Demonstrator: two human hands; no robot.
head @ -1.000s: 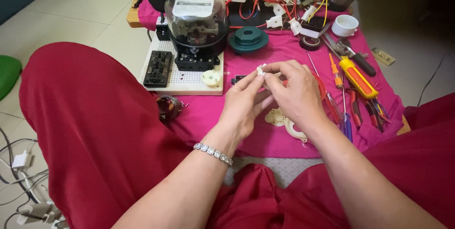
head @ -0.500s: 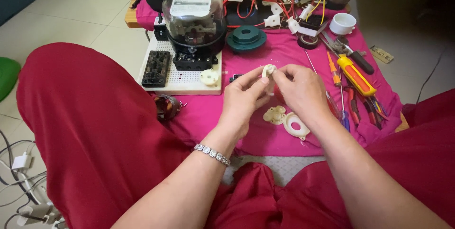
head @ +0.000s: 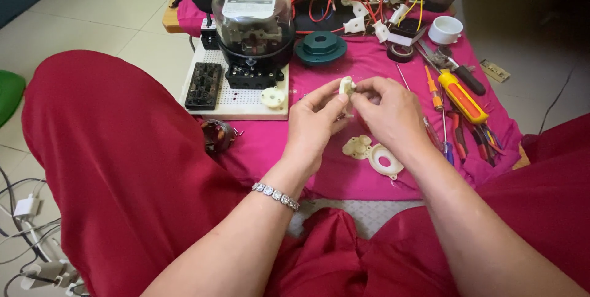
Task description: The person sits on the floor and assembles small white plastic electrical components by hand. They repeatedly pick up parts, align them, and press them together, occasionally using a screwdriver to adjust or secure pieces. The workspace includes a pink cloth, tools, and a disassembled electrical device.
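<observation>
Head view, looking down over red trousers onto a pink cloth (head: 369, 63). Left hand (head: 316, 126) and right hand (head: 387, 113) meeting above the cloth, fingertips of both pinched shut on a small cream plastic part (head: 347, 85), held in the air between them. Directly below, lying on the cloth: two more cream plastic pieces (head: 373, 154), one a ring with a round hole. Further back, left: a glass-domed electricity meter (head: 252, 27) with a pale rectangular label under the dome, standing on a white perforated board (head: 236, 97). Beside it, a round dark-green part (head: 320, 46). Right: a yellow-handled screwdriver (head: 462, 97) among other tools; white cup (head: 445, 28) near the far corner.
</observation>
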